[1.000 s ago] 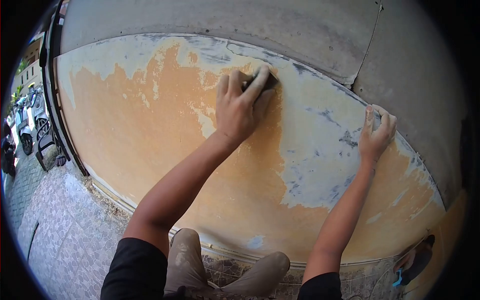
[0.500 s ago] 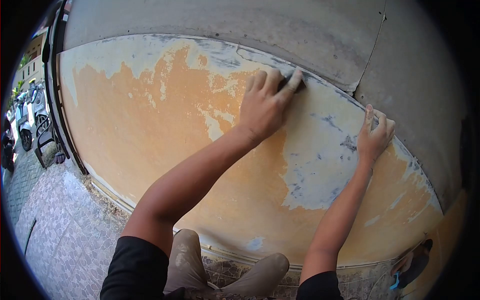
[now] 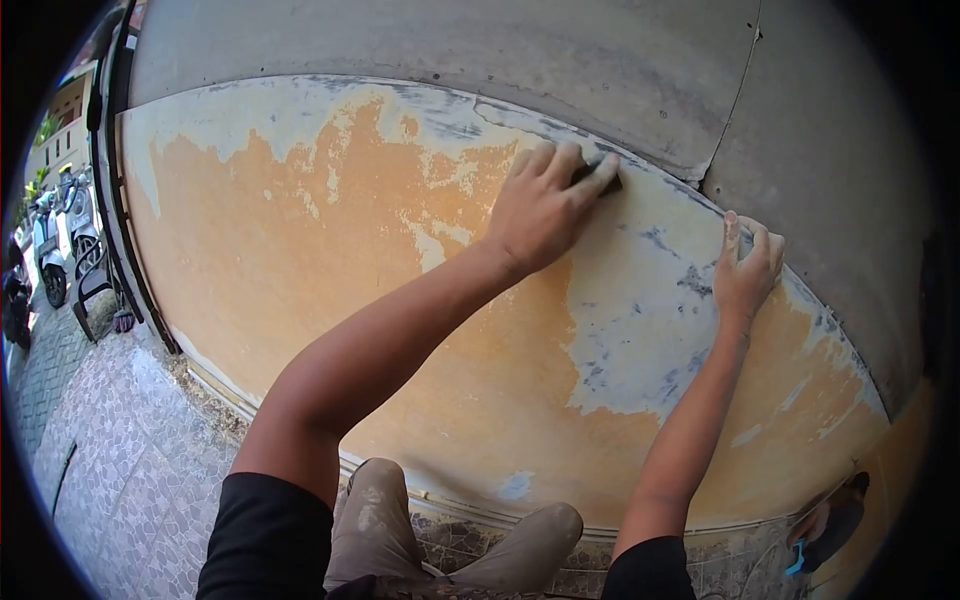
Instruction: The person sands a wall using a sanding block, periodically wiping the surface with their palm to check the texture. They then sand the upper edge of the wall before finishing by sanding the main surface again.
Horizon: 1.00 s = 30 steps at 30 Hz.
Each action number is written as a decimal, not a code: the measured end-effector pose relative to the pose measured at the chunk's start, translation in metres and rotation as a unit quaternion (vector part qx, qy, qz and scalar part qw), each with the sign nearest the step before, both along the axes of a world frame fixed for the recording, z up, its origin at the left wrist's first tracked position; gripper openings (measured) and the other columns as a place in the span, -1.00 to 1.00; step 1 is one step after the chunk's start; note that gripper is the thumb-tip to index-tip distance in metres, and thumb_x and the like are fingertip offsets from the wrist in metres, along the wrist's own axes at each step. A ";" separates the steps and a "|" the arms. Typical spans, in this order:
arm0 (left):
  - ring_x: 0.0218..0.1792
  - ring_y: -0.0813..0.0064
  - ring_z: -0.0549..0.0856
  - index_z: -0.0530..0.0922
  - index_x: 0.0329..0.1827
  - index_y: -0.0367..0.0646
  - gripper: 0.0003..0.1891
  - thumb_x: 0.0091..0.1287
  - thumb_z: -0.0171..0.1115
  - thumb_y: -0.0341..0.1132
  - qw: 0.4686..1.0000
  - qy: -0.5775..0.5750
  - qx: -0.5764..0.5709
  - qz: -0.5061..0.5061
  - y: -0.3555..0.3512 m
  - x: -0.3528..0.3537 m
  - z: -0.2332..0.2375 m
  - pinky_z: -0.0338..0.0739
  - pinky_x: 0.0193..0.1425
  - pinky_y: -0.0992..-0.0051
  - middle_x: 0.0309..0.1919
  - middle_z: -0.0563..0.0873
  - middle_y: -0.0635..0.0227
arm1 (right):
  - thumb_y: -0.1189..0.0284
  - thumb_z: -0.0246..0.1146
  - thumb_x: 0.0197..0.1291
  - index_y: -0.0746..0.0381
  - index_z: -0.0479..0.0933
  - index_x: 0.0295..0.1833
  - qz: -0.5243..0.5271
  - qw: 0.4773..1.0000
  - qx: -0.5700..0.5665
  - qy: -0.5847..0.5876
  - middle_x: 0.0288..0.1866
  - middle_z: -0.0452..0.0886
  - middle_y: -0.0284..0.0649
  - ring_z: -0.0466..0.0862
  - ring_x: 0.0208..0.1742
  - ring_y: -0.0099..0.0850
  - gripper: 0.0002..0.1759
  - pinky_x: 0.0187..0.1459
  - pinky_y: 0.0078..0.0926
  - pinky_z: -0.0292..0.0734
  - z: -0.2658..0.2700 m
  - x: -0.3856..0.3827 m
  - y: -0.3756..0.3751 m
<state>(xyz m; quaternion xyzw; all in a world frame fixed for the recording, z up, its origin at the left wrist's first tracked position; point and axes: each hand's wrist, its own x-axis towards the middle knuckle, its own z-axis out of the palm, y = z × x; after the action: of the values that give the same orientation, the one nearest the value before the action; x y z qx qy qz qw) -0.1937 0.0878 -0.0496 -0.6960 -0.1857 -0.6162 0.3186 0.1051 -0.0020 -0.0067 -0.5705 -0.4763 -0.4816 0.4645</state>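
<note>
My left hand (image 3: 548,203) is closed round a small dark block (image 3: 608,180) and presses it on the wall near its top edge. The wall (image 3: 370,260) has orange paint with worn pale patches and dark smudges. Further right, my right hand (image 3: 750,262) rests at the wall's top edge, thumb up and fingers bent over the rim. What lies under those fingers, if anything, is hidden. The pale patch (image 3: 640,320) spreads between my two arms.
Grey panels (image 3: 450,50) rise above the wall edge. At the lower right another person (image 3: 835,525) is near a blue object (image 3: 796,556). Motorbikes (image 3: 50,245) and a dark chair (image 3: 95,290) stand at the left, past a dark metal frame. Tiled floor (image 3: 130,460) lies below.
My left hand and the dark block have shifted slightly right and down along the wall. My right hand stays at the edge. The view has moved a little.
</note>
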 end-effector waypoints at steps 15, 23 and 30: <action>-0.11 0.30 0.61 0.73 0.40 -0.15 -0.46 0.43 0.52 -0.09 0.939 -0.326 -0.036 0.104 0.052 -0.096 0.013 0.53 0.11 0.28 -0.13 0.62 0.26 | -0.09 0.31 0.51 0.08 0.67 0.21 -0.054 0.998 0.017 -0.034 0.13 0.60 -0.19 0.57 0.27 -0.07 -0.51 0.36 0.00 0.37 -0.003 -0.005 0.007; -0.09 0.26 0.61 0.75 0.39 0.02 -0.50 0.44 0.48 -0.03 0.971 -0.220 0.014 0.093 0.055 -0.105 0.015 0.49 0.17 0.23 -0.12 0.64 0.33 | -0.07 0.28 0.54 0.08 0.67 0.22 0.071 0.996 -0.014 -0.048 0.12 0.60 -0.21 0.57 0.27 -0.09 -0.53 0.36 0.02 0.36 -0.001 0.010 -0.013; -0.04 0.19 0.58 0.73 0.41 -0.11 -0.47 0.44 0.49 -0.07 0.947 -0.307 -0.026 0.091 0.045 -0.089 0.018 0.50 0.16 0.21 -0.13 0.61 0.22 | -0.07 0.29 0.54 0.08 0.69 0.19 -0.009 0.998 0.029 -0.053 0.12 0.61 -0.19 0.57 0.23 -0.08 -0.53 0.35 -0.02 0.37 -0.004 0.005 0.010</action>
<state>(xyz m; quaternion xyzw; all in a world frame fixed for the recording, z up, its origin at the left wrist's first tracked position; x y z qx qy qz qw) -0.2830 0.1332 -0.0314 -0.4611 -0.3535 -0.7633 0.2825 0.1101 0.0081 -0.0109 -0.5344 -0.4810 -0.5290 0.4508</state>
